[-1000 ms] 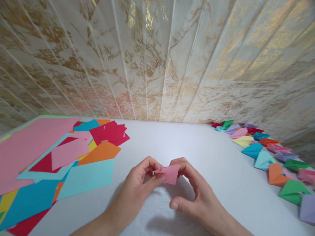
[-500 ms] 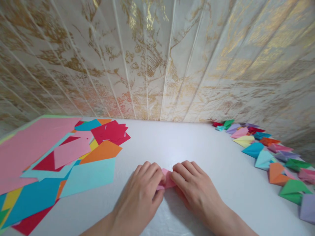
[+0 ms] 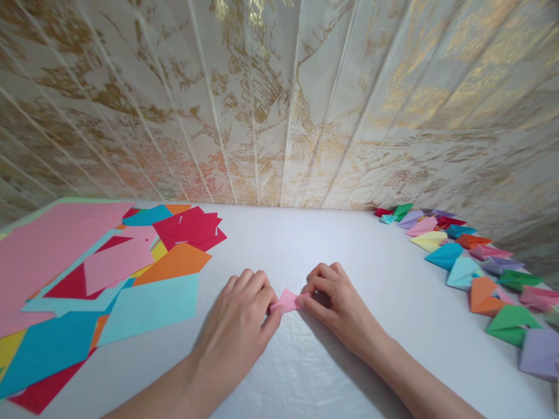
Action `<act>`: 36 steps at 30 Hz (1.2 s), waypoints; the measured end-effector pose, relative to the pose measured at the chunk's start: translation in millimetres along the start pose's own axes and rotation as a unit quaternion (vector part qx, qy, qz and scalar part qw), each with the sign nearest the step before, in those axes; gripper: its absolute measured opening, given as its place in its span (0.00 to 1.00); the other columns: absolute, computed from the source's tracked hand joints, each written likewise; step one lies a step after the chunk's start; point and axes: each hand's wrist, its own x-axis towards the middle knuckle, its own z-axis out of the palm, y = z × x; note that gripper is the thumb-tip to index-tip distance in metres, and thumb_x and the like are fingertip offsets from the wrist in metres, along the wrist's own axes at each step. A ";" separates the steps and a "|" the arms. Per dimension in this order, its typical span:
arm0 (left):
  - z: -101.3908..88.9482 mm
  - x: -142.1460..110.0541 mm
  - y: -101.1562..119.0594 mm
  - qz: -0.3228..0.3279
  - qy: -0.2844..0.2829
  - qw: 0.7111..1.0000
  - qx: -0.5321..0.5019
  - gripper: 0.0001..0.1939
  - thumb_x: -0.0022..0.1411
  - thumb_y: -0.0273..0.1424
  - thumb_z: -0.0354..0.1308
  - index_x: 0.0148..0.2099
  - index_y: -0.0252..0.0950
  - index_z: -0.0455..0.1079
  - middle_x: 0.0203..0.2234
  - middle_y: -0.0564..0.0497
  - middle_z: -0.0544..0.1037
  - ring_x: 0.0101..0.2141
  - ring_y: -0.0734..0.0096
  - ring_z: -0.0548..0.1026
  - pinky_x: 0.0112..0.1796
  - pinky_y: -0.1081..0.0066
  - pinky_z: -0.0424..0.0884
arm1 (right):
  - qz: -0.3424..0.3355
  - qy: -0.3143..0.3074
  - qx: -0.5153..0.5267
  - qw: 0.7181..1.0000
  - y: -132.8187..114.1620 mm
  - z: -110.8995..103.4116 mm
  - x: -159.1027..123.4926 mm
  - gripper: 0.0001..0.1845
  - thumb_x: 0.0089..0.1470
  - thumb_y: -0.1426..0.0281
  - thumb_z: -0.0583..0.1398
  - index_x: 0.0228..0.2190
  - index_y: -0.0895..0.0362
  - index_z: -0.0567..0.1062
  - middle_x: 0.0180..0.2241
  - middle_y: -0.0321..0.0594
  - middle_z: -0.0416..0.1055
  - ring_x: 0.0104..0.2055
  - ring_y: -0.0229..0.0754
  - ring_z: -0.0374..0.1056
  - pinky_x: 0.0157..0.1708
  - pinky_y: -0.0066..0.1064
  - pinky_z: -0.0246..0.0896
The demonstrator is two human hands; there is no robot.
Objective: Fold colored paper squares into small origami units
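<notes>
A small piece of folded pink paper (image 3: pixel 287 301) lies between my hands, low over the white table, with a point rising at its middle. Its left end is pinched by my left hand (image 3: pixel 244 320), thumb in front and fingers curled behind. My right hand (image 3: pixel 338 299) grips the right end between thumb and index finger, the other fingers bent. Both ends of the paper are partly hidden by the fingertips.
Loose coloured paper sheets overlap on the left, among them a light blue sheet (image 3: pixel 151 308), an orange one (image 3: pixel 174 265) and red ones (image 3: pixel 192 227). Several folded paper pieces, such as a green one (image 3: pixel 513 322), line the right side. A gold-patterned curtain (image 3: pixel 271 116) hangs behind the table (image 3: pixel 279 244).
Both hands and the pink paper have shifted slightly up in view. My right hand has turned, now showing its thumb and index finger on the paper's end. The view has tilted a little.
</notes>
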 end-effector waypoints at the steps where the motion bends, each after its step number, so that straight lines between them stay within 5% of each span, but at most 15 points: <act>1: 0.0 0.7 -0.2 -0.003 0.000 1.000 0.004 0.10 0.67 0.24 0.55 0.31 0.37 0.66 0.33 0.49 0.70 0.37 0.58 0.67 0.37 0.60 0.62 | 0.002 0.000 -0.007 1.000 -0.5 0.6 0.9 0.09 0.56 0.73 0.66 0.25 0.55 0.76 0.32 0.39 0.71 0.38 0.46 0.62 0.39 0.39 0.62; 11: 0.2 4.5 -2.0 -0.001 -0.007 1.000 0.024 0.10 0.67 0.25 0.54 0.31 0.38 0.65 0.33 0.50 0.70 0.38 0.59 0.67 0.38 0.60 0.63 | -0.004 -0.007 -0.052 0.999 -1.3 1.7 2.9 0.10 0.57 0.73 0.66 0.25 0.56 0.74 0.32 0.38 0.69 0.37 0.45 0.63 0.39 0.38 0.59; 16: -1.0 5.5 -1.2 -0.001 -0.009 0.999 -0.036 0.05 0.66 0.23 0.55 0.42 0.38 0.67 0.37 0.50 0.71 0.39 0.59 0.67 0.40 0.59 0.62 | -0.009 -0.008 -0.071 0.997 -0.8 3.0 2.8 0.09 0.57 0.73 0.66 0.26 0.55 0.72 0.33 0.38 0.69 0.37 0.45 0.63 0.40 0.39 0.58; 30: 2.2 3.8 -6.4 -0.008 -0.035 0.994 -0.104 0.10 0.66 0.21 0.53 0.43 0.41 0.70 0.39 0.52 0.73 0.43 0.59 0.68 0.42 0.58 0.60 | -0.038 -0.003 -0.004 0.999 -12.7 11.0 -2.1 0.06 0.58 0.76 0.62 0.36 0.56 0.70 0.39 0.40 0.69 0.41 0.47 0.61 0.44 0.41 0.58; 36: 0.1 0.1 -7.8 -0.006 -0.043 0.992 -0.116 0.15 0.63 0.16 0.52 0.44 0.41 0.71 0.40 0.52 0.73 0.44 0.59 0.68 0.43 0.59 0.62 | -0.018 -0.050 0.038 0.998 -3.5 -5.8 -0.4 0.15 0.56 0.85 0.59 0.39 0.55 0.73 0.40 0.40 0.69 0.43 0.46 0.62 0.47 0.41 0.58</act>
